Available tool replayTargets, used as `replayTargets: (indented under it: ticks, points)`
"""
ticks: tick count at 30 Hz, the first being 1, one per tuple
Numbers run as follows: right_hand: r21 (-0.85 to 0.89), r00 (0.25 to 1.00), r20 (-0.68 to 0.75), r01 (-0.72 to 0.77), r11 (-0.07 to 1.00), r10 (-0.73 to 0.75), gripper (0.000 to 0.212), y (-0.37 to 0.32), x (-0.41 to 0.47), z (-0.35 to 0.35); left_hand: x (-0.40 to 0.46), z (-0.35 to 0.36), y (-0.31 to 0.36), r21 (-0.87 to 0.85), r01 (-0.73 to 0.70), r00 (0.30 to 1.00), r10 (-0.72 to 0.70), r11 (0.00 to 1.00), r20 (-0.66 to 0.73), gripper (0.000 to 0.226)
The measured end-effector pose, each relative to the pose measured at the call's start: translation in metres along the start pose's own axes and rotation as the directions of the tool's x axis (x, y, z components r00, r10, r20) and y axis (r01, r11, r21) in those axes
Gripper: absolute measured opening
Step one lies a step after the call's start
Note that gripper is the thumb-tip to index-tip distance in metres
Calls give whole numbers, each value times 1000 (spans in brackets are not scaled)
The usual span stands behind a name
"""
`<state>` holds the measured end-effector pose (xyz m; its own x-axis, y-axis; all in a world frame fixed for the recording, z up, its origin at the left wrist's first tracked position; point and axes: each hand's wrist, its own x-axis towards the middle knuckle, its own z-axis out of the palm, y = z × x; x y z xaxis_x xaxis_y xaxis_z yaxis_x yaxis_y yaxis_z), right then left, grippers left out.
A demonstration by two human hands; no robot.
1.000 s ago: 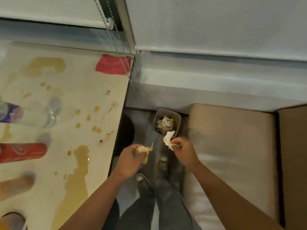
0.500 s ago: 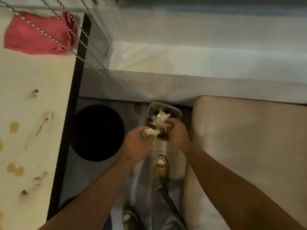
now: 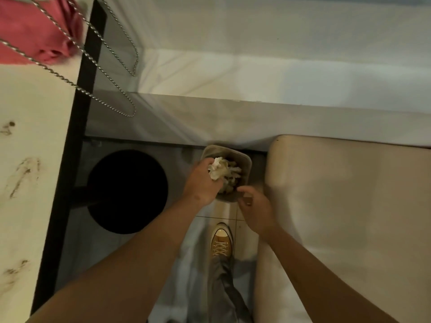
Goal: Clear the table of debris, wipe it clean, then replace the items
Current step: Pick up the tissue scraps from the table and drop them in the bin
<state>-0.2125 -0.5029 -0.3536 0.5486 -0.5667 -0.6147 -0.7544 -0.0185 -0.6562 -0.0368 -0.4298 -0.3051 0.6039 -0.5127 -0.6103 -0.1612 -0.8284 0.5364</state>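
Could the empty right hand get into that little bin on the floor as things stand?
Probably yes. The right hand hovers at the near rim of the bin, nothing between them, though the left hand and its crumpled tissue take up the bin's left side.

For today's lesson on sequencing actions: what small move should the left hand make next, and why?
Probably let go. The left hand holds a crumpled tissue right over the bin, which already has tissues in it, while the right hand beside the bin holds nothing. Opening the fingers should drop the tissue in.
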Motion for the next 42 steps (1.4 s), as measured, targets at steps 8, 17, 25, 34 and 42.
replayTargets:
  ticks: [8, 17, 25, 34, 42]
  points:
    - [6, 985, 99, 142, 990, -142, 32, -70, -92, -42, -90, -65, 12, 47, -158, 987, 158, 986, 12, 49]
    - [-73, 883, 328, 379, 922, -337, 30, -204, -226, -54, -283, -197, -15, -30, -274, 962, 273, 961, -19, 44]
    - [-144, 758, 467, 573, 807, -455, 33, -249, -385, 19, -477, -234, -145, -104, -198, 967, 177, 975, -183, 32]
    - [-223, 636, 604, 714, 664, -481, 33, -242, -533, 149, -676, -198, -313, -251, -58, 923, -44, 966, -381, 33]
    - [-221, 458, 808, 819, 530, -371, 49, -221, -607, 240, -782, -150, -395, -420, 82, 801, -310, 904, -512, 37]
